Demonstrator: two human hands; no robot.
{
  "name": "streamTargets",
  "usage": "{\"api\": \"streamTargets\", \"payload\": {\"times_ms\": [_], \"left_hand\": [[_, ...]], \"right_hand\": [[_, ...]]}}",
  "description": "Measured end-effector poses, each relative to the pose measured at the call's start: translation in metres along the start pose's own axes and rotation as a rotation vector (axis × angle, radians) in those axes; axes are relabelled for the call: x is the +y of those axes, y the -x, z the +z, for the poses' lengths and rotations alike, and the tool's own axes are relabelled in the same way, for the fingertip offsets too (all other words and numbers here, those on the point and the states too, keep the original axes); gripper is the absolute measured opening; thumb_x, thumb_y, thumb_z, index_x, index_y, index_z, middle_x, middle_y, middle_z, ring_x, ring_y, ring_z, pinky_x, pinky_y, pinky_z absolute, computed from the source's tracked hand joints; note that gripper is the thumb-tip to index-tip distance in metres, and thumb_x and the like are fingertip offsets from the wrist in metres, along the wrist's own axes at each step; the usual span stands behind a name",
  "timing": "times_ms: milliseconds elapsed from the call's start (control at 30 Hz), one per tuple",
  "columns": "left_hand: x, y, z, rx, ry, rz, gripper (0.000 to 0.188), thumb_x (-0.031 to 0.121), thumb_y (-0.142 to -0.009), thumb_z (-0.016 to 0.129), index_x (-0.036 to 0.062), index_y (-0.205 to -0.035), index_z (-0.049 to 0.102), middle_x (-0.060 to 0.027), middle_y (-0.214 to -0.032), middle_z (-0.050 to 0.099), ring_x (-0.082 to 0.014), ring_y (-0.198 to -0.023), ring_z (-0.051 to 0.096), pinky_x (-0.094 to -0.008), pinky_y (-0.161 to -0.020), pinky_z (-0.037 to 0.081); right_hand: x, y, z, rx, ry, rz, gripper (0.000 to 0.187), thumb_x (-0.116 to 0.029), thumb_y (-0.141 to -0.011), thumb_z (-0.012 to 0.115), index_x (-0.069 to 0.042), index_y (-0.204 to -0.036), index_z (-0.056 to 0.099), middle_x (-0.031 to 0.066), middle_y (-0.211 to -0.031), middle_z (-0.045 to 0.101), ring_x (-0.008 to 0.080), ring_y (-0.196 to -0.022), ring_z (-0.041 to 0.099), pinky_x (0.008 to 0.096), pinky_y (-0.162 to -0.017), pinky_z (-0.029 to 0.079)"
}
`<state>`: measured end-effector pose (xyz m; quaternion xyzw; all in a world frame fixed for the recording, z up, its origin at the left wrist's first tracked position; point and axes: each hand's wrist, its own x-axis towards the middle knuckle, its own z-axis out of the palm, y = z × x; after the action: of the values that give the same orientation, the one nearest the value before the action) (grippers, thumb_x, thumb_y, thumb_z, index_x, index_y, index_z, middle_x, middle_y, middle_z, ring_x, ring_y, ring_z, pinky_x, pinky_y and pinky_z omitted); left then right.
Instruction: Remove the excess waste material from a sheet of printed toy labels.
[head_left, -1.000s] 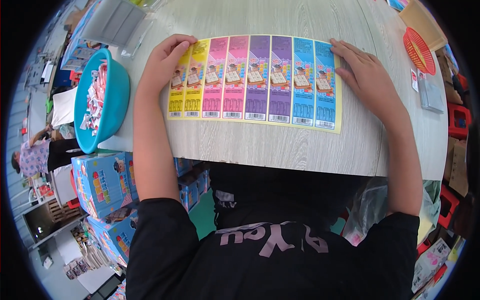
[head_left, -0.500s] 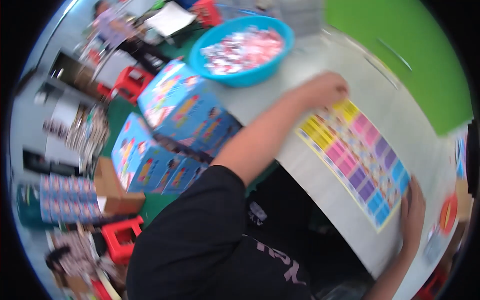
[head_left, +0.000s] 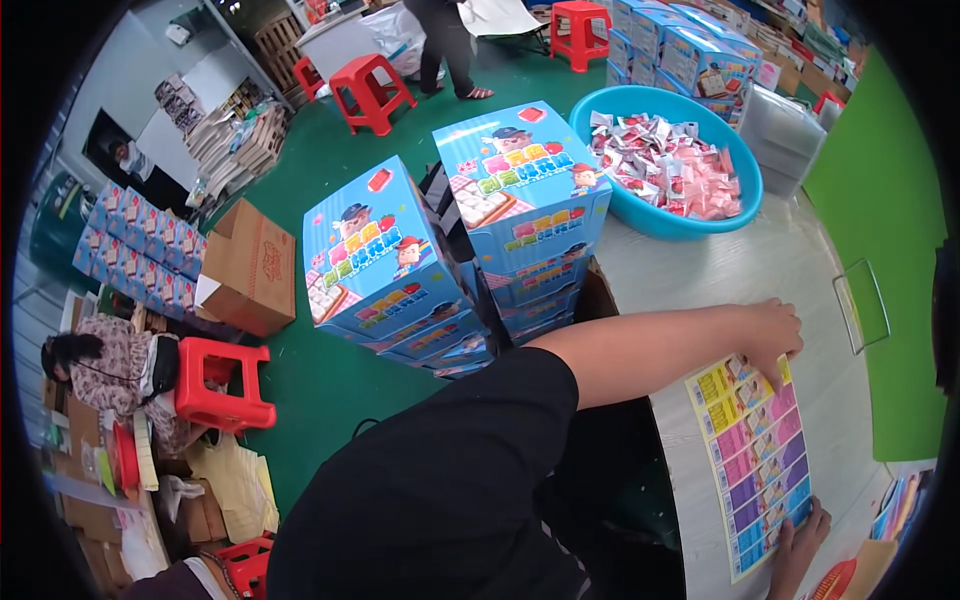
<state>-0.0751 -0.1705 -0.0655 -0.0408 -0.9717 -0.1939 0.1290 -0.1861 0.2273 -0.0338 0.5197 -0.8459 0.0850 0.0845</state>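
On the pale wood-grain table [head_left: 845, 420] lies your label sheet [head_left: 755, 465]. Your left hand [head_left: 770, 336] curls at its yellow end, grip unclear; your right hand [head_left: 798, 550] spreads loosely at the blue. You're apparently steadying it; shifting it calls for both.

A head-worn fisheye looks down from above the wearer, angled to their left: sleeve [head_left: 440, 450] close in the foreground, bench [head_left: 850, 420] and sheet [head_left: 758, 462] at right, floor [head_left: 310, 400] stretching beyond.
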Motion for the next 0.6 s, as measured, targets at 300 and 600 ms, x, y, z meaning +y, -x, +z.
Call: {"api": "streamTargets", "payload": {"times_ms": [300, 600], "left_hand": [[0.007, -0.016, 0.02, -0.01, 0.356, 0.004, 0.044, 0.043, -0.071, 0.086, 0.0097, -0.097, 0.074, -0.0107, -0.094, 0.074, -0.0289, -0.087, 0.072, -0.0418, -0.074, 0.057], [0.012, -0.012, 0.012, -0.105, 0.429, -0.015, 0.042, 0.043, -0.077, 0.083, 0.0121, -0.104, 0.076, -0.0084, -0.096, 0.075, -0.0279, -0.091, 0.072, -0.0409, -0.08, 0.056]], "right_hand": [[0.027, -0.017, -0.001, -0.094, -0.266, 0.038, 0.043, -0.029, -0.1, 0.064, 0.003, -0.13, 0.063, 0.0287, -0.121, 0.063, 0.0416, -0.111, 0.06, 0.0479, -0.099, 0.046], [0.018, -0.008, -0.005, -0.161, -0.402, 0.276, 0.027, -0.026, -0.104, 0.062, -0.003, -0.117, 0.07, 0.0151, -0.106, 0.071, 0.028, -0.096, 0.064, 0.0381, -0.086, 0.051]]}}
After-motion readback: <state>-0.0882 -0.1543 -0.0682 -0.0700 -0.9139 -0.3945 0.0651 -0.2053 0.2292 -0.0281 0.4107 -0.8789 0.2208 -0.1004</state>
